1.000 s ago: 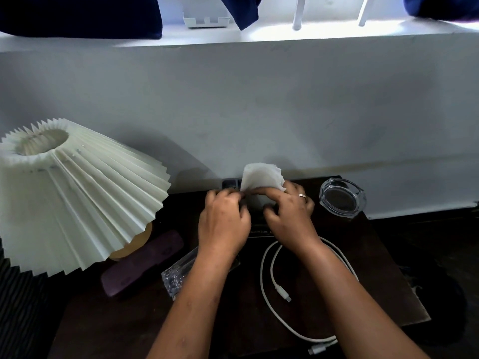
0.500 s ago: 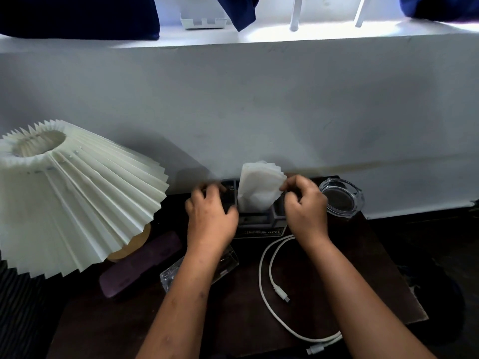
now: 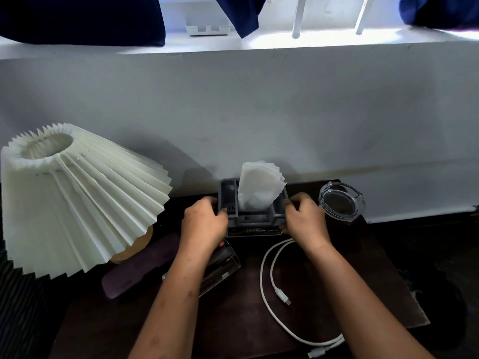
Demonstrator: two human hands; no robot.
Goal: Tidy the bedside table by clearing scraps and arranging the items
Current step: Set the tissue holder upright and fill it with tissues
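A grey plastic holder [image 3: 252, 218] stands at the back of the dark wooden bedside table [image 3: 368, 288], against the wall. White paper napkins [image 3: 258, 187] stick up out of its middle slot. My left hand [image 3: 203, 224] grips the holder's left side and my right hand [image 3: 304, 220] grips its right side. A white charging cable [image 3: 267, 270] lies looped on the table in front of my right arm. Under my left forearm lies a clear plastic case [image 3: 220, 270] on its side.
A pleated cream lampshade [image 3: 77, 195] leans over the table's left part, with a purple case [image 3: 140, 265] lying below it. A glass ashtray [image 3: 341, 202] sits at the back right corner. A white wall and a sill rise right behind the table.
Both hands have let go of the napkins and moved apart to the two sides of the grey holder. The napkins now stand free in the slot.
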